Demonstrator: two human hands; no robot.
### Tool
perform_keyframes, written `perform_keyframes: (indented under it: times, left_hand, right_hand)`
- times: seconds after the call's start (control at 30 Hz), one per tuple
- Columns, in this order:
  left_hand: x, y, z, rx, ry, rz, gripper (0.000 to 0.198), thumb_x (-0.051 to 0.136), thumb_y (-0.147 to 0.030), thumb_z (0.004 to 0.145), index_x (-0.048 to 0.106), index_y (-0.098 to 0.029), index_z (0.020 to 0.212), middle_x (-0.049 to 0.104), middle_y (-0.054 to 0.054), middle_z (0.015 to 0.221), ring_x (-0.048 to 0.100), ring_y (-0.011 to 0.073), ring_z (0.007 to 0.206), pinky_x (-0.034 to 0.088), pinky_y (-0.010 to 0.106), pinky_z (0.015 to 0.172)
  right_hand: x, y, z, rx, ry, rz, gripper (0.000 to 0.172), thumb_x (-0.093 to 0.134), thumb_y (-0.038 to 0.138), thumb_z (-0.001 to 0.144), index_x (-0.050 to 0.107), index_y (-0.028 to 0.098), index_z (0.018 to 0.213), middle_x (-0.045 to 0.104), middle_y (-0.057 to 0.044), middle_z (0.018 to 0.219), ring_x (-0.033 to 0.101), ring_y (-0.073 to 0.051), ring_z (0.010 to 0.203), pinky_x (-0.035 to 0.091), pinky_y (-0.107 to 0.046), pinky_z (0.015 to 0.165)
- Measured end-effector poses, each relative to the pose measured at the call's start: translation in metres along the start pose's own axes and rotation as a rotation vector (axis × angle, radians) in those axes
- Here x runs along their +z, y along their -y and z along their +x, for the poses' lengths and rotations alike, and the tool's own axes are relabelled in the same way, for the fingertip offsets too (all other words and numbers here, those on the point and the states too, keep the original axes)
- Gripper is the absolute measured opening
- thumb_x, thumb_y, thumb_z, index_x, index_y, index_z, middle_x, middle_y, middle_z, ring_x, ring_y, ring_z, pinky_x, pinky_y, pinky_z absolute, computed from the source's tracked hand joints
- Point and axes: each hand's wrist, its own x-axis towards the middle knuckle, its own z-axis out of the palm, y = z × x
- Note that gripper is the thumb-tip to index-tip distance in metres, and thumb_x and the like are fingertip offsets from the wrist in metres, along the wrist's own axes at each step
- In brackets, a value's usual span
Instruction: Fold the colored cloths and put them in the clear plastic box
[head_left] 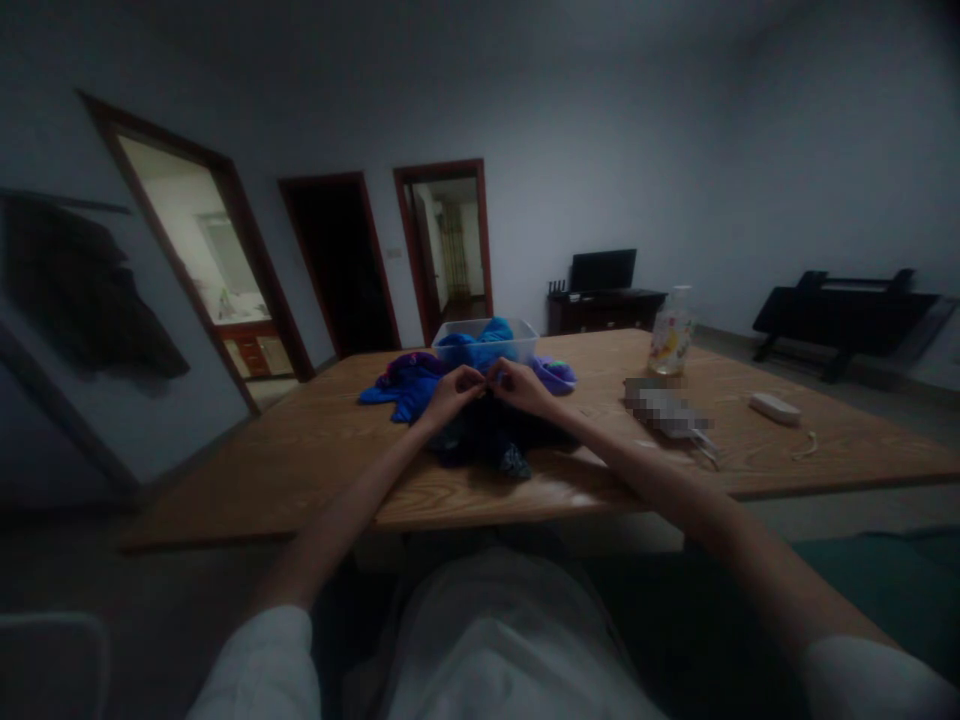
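My left hand (454,391) and my right hand (520,388) meet over the middle of the table, fingertips pinched together and almost touching. Between and below them is a dark garment (487,435), black or navy, with a small patterned patch at its near end. Both hands appear to pinch its upper edge; the exact spot is too dark to make out. Left of it lies a bright blue and purple cloth (409,386). Just behind my hands a clear plastic bin (528,343) holds blue cloth (480,345). A lilac cloth (553,374) rests beside the bin, right of my right hand.
On the wooden table (300,470), to the right, stand a clear patterned bottle (672,335), a blurred-out device (664,410) with a cable and a white box (775,408) with a short cord. Across the room are a TV (604,270) and a folded black table (844,310).
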Motion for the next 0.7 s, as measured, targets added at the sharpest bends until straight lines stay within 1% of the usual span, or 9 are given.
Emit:
perform_keyframes:
  times: [0.1,0.2,0.4,0.5,0.6,0.7]
  left_hand:
    - [0.0006,0.0011,0.0001,0.006,-0.014,0.008,0.032,0.077,-0.046,0.085,0.069,-0.019,0.098,0.073,0.004,0.094,0.067,0.0193,0.083,0.055,0.033,0.078]
    - [0.0006,0.0034,0.0002,0.011,-0.015,0.01,0.031,0.078,-0.046,0.085,0.069,-0.018,0.097,0.073,0.004,0.093,0.067,0.0189,0.081,0.055,0.033,0.078]
    - [-0.0011,0.004,0.0,0.019,-0.004,0.031,0.03,0.077,-0.044,0.084,0.068,-0.019,0.098,0.072,0.004,0.095,0.067,0.0197,0.086,0.053,0.032,0.078]
    - [-0.001,0.002,-0.0006,0.013,0.023,0.04,0.031,0.075,-0.045,0.086,0.068,-0.019,0.101,0.072,0.005,0.097,0.067,0.0202,0.088,0.053,0.032,0.08]
    - [0.0,0.0018,-0.0009,0.014,0.042,0.023,0.03,0.072,-0.045,0.089,0.068,-0.019,0.103,0.072,0.004,0.098,0.067,0.0206,0.09,0.053,0.032,0.082]
    - [0.0005,0.0044,-0.0004,0.019,0.036,-0.014,0.028,0.073,-0.044,0.089,0.069,-0.018,0.101,0.072,0.004,0.098,0.067,0.0204,0.09,0.053,0.032,0.081]
  right_hand:
    - [-0.0002,-0.0008,-0.0003,0.009,0.037,0.027,0.015,0.059,0.028,0.095,0.063,0.018,0.105,0.07,-0.003,0.088,0.06,-0.015,0.07,0.046,-0.025,0.064]
    - [0.0016,-0.0036,0.0004,0.029,0.022,0.015,0.013,0.058,0.028,0.095,0.064,0.018,0.101,0.07,-0.003,0.087,0.062,-0.016,0.071,0.046,-0.025,0.065]
    - [0.0028,-0.0031,0.0015,0.023,0.028,0.046,0.011,0.059,0.023,0.091,0.065,0.017,0.099,0.069,-0.003,0.087,0.061,-0.016,0.072,0.046,-0.025,0.064]
    - [0.0021,-0.0003,0.0021,0.028,0.014,0.046,0.011,0.059,0.022,0.089,0.065,0.018,0.097,0.068,-0.002,0.085,0.06,-0.015,0.071,0.045,-0.024,0.062]
    - [0.0014,0.0025,0.0028,0.025,0.002,0.044,0.011,0.059,0.021,0.087,0.065,0.018,0.096,0.067,-0.002,0.084,0.06,-0.015,0.07,0.045,-0.024,0.062]
    - [0.0004,0.0046,0.0025,0.011,0.003,0.048,0.01,0.059,0.022,0.088,0.064,0.018,0.096,0.067,-0.002,0.084,0.059,-0.015,0.07,0.045,-0.025,0.063]
